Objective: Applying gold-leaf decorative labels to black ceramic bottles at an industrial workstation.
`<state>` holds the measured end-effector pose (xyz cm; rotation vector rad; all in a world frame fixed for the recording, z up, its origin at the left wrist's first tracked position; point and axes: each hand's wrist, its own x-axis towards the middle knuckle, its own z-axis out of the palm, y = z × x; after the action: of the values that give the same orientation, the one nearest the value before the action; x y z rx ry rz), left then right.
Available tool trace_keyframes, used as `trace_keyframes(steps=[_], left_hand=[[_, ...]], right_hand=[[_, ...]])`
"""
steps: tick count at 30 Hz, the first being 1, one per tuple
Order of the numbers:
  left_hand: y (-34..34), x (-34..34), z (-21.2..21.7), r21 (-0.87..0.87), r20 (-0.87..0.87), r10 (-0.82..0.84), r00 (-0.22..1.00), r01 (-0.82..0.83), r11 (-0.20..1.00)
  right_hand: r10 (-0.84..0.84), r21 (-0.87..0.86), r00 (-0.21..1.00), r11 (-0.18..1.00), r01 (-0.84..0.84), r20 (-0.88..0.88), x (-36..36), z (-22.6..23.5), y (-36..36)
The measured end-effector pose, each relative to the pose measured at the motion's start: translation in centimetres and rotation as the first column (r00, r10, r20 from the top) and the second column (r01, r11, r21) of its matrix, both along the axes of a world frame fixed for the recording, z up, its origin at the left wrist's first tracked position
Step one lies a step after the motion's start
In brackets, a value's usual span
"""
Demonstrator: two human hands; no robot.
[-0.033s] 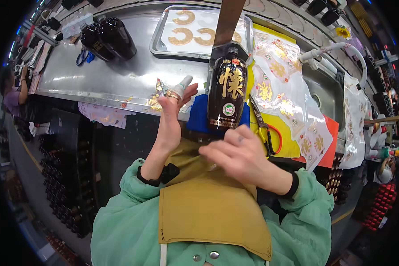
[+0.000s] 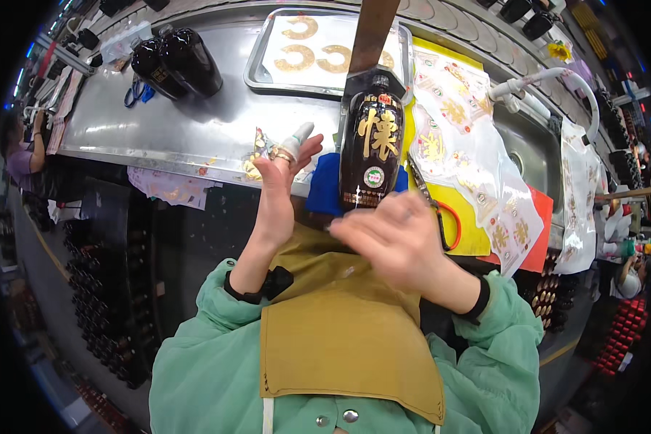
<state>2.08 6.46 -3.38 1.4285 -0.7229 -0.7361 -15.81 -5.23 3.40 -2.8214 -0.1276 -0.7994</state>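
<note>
A dark glossy bottle [image 2: 371, 141] with a gold character and a round green-and-white sticker lies before me, its neck away from me, on a blue cloth [image 2: 324, 189]. My left hand [image 2: 282, 177] is held up left of it, fingers stretched out, with white wrapping on one finger and nothing visibly held. My right hand [image 2: 394, 235] hovers just in front of the bottle's base. Motion smears its fingers, so I cannot make out their grip. Right of the bottle, scissors [image 2: 450, 224] with a red-orange handle lie partly hidden behind that hand.
Sheets of gold decals [image 2: 456, 137] cover yellow paper beside a sink [image 2: 532, 137] with a white tap. At the back, a metal tray [image 2: 253, 69] holds gold arc-shaped decals. Two dark bottles [image 2: 188, 61] and blue-handled scissors [image 2: 133, 92] rest at left; gold scraps [image 2: 255, 160] lie near my left hand.
My right hand has shifted slightly to the right and away from me, covering more of the scissors. My left hand and the bottle stay nearly in place.
</note>
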Motion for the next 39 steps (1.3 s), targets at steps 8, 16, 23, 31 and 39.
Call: trace_keyframes(steps=[8,16,23,31,39], left_hand=[[0.5,0.4,0.2,-0.059,-0.042,0.031,0.999,-0.033,0.998],[1.3,-0.3,0.4,-0.039,-0.049,-0.008,0.999,0.006,0.999],[2.3,-5.5,-1.7,-0.003,0.735,-0.089,0.672,0.135,0.991],[1.8,-6.3,-0.1,0.078,0.845,-0.093,0.527,0.050,0.996],[-0.9,-6.6,3.2,0.279,0.877,-0.244,0.413,-0.026,0.960]], right_hand=[[-0.003,-0.033,0.995,0.999,0.000,-0.095,1.1,-1.2,2.1],[0.151,0.297,0.989,0.944,-0.145,0.003,-0.3,-2.7,2.5],[-0.513,0.934,0.850,0.230,0.272,-0.121,-2.2,-6.6,0.3],[-0.632,0.812,0.760,0.361,0.459,-0.150,-2.0,-8.8,-2.4],[-0.694,0.929,0.719,0.291,0.229,0.040,-1.6,-6.5,-5.4]])
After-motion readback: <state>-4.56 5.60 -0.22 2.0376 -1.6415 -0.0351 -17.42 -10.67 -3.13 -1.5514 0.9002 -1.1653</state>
